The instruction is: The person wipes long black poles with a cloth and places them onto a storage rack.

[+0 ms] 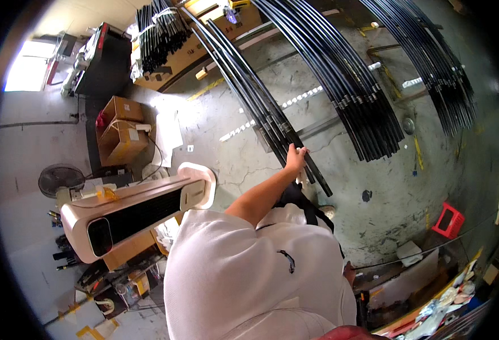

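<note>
So your left hand [296,158] is out in front of you, fingers curled around the near end of the small group of black rods [263,107]. Looks like a grasp to me, but I can't tell how many rods are actually in it. A couple of the rod ends poke out past your hand toward you, and the other ends run away up toward the top left.

Your right side is harder to read — there's just a sliver of what looks like your right hand [349,273] by the edge of your white shirt [249,266], so I can't say whether it's clenched, loose or holding something.

To the right of the rods you're on, you've got a much fuller middle batch [334,73], then another batch [431,62] further right, all fanned side by side across white strips [313,92] above the grey floor [385,226]. A tied bundle [161,34] of dark rods sits at the top left.

Closer in on your left there's a tall cream appliance [78,229] with a dark grille, a black fan [61,180] just beyond it, and cardboard boxes [119,144] further up. Over on your right — a red crate [449,221] on the floor.
</note>
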`<act>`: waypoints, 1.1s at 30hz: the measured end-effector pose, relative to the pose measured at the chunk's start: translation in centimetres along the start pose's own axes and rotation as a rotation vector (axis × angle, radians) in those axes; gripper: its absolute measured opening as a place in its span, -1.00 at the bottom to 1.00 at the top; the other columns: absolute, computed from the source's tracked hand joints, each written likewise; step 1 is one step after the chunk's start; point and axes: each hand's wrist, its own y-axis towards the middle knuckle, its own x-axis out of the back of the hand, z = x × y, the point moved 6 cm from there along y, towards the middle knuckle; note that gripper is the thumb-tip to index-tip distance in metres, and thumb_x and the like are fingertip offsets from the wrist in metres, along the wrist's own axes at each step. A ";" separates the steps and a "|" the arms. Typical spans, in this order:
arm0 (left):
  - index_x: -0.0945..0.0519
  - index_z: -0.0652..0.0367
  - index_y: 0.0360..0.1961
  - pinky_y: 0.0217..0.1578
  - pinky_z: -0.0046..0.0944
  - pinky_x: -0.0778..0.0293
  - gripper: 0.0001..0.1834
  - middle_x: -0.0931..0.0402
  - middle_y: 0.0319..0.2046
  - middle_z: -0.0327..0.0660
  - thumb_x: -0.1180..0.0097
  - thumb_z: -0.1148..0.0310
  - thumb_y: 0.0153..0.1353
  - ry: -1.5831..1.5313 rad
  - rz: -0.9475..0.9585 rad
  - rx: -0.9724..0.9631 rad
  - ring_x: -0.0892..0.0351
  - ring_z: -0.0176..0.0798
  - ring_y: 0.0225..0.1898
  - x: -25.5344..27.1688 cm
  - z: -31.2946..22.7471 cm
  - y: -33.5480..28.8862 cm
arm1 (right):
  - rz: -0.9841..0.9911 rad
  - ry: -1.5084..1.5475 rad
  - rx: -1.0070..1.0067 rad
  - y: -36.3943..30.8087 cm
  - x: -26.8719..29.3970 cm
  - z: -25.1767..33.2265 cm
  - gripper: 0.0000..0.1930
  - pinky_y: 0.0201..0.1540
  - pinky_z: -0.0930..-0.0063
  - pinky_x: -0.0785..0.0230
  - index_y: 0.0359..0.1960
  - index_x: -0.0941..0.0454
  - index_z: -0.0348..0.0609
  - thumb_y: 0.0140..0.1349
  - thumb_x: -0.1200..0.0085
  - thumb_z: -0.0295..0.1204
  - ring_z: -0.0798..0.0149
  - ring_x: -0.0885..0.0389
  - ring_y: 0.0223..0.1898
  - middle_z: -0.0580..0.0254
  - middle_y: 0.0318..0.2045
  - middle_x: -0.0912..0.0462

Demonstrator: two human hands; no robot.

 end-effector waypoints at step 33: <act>-0.37 0.18 -0.14 -0.53 -0.26 -0.43 -0.77 -0.53 -0.44 -0.10 0.19 0.27 0.32 -0.017 0.365 0.210 -0.37 -0.32 -0.58 -9.6 4.1 -2.3 | 0.025 0.525 -0.263 -5.0 -0.6 -5.8 -0.54 -0.76 0.47 -0.30 -0.64 -0.43 -0.17 0.26 0.09 -0.05 0.34 -0.43 -0.79 0.17 -0.75 -0.55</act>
